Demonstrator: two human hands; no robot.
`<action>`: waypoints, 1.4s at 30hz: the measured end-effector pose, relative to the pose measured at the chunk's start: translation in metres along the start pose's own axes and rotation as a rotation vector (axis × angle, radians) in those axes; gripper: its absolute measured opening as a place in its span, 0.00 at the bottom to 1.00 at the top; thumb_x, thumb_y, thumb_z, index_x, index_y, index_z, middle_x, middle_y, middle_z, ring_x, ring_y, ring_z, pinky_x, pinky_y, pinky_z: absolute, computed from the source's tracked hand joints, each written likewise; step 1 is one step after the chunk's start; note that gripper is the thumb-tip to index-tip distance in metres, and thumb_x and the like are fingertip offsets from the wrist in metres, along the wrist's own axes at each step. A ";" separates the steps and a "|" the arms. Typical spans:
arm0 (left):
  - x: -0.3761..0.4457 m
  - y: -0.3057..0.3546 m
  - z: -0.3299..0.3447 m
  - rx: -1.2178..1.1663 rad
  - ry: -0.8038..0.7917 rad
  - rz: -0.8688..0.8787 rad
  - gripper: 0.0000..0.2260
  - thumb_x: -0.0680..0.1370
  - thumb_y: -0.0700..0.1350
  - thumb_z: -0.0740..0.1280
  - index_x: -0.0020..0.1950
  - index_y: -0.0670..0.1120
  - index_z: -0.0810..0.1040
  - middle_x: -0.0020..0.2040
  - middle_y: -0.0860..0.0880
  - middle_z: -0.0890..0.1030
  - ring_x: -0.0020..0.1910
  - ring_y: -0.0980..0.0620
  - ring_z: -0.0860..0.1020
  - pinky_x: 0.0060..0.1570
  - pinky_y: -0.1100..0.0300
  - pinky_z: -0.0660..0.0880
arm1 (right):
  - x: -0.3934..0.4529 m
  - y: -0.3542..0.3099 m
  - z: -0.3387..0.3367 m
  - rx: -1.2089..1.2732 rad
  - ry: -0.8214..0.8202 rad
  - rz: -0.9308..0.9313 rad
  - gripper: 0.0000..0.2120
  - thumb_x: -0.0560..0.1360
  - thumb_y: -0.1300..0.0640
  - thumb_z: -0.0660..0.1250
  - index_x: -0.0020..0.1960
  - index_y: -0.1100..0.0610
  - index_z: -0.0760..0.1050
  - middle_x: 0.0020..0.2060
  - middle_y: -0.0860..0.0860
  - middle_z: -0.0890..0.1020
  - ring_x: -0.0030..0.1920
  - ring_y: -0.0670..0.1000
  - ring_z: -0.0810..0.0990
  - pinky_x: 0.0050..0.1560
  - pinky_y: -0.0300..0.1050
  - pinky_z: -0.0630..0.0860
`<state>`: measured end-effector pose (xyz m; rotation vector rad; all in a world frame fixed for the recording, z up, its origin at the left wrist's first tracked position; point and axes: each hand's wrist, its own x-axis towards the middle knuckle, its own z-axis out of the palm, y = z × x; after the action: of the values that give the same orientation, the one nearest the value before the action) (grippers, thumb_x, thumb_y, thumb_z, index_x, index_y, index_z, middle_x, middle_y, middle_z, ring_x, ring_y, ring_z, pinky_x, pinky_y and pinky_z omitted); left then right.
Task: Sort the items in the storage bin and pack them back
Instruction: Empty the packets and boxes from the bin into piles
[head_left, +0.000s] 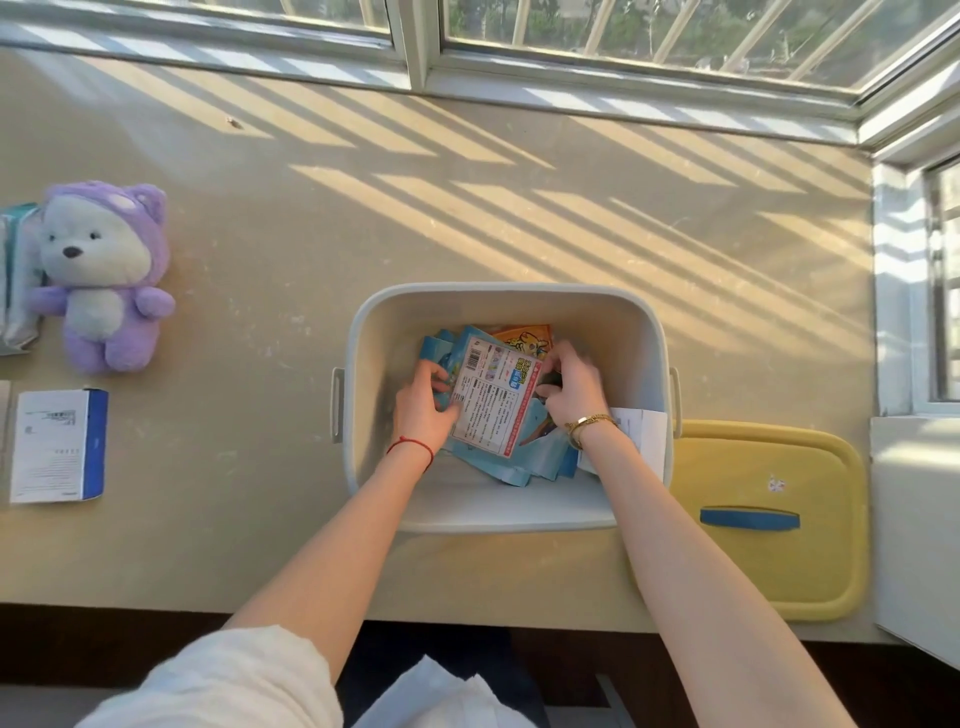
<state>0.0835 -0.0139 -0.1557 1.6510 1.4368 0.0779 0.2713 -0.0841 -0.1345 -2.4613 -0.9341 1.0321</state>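
Observation:
A white storage bin (506, 293) stands on the beige counter in front of me. Both my hands are down inside it. My left hand (423, 402) grips the left edge of a flat printed packet (493, 397) with a barcode and a red border. On the packet's right edge, my right hand (571, 387) holds on with curled fingers. Under the packet lie several light-blue packets (524, 462) and an orange packet (522, 335). A white paper (641, 434) leans on the bin's right wall.
The bin's yellow lid (769, 519) with a blue handle lies right of the bin. A purple plush bear (104, 275) and a white-and-blue box (57, 444) sit on the counter at left, with a pale wrapped pack (15, 275) at the far left edge. A window runs along the back.

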 end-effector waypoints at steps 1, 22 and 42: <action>-0.001 0.000 0.000 0.030 -0.020 -0.006 0.19 0.69 0.43 0.76 0.54 0.47 0.70 0.50 0.50 0.77 0.46 0.52 0.75 0.48 0.52 0.76 | -0.001 -0.001 -0.001 0.011 -0.003 0.004 0.18 0.73 0.66 0.67 0.42 0.45 0.64 0.48 0.53 0.77 0.50 0.54 0.77 0.50 0.55 0.81; 0.000 0.009 -0.021 0.125 -0.048 -0.078 0.11 0.76 0.40 0.69 0.51 0.44 0.68 0.55 0.44 0.80 0.53 0.44 0.80 0.50 0.49 0.79 | -0.007 -0.007 -0.008 0.052 0.075 -0.086 0.17 0.75 0.70 0.59 0.41 0.49 0.75 0.43 0.46 0.79 0.49 0.54 0.77 0.55 0.55 0.76; -0.113 0.039 -0.136 -0.323 0.080 0.223 0.31 0.76 0.32 0.66 0.68 0.65 0.68 0.60 0.54 0.80 0.55 0.59 0.79 0.56 0.68 0.74 | -0.110 -0.042 -0.090 0.374 0.147 -0.218 0.21 0.75 0.70 0.60 0.52 0.47 0.81 0.50 0.46 0.82 0.48 0.46 0.79 0.50 0.40 0.76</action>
<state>-0.0013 -0.0233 0.0045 1.5439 1.2187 0.4824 0.2594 -0.1303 0.0053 -2.0470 -0.8511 0.8504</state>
